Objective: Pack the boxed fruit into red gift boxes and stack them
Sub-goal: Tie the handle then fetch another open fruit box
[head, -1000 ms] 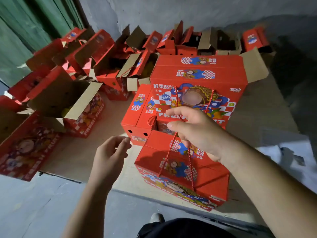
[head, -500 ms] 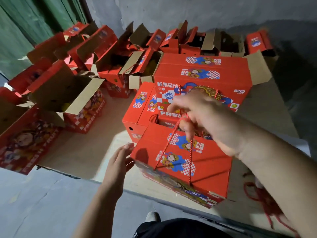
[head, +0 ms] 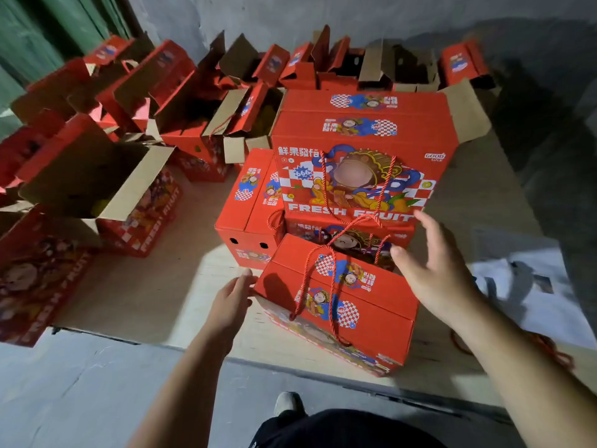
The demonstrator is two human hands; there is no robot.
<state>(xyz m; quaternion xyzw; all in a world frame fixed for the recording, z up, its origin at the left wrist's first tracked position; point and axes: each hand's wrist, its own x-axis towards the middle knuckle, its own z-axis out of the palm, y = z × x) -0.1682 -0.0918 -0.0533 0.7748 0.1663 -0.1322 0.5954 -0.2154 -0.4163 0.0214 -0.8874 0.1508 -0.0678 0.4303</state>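
Bare board (head: 151, 286) lies open left of the closed gift box (head: 339, 305); stacked boxes (head: 355, 150) wall off the space behind

A flat sheet of pale brown cardboard (head: 155, 295) lies on the grey concrete floor (head: 80, 392). Behind it rises a rough grey plaster wall (head: 355, 17), with dark green corrugated panelling (head: 48, 30) at the far left. White printed paper sheets (head: 529, 286) (their content too blurred to read) lie at the right edge. A grey shoe toe (head: 288, 403) shows below.
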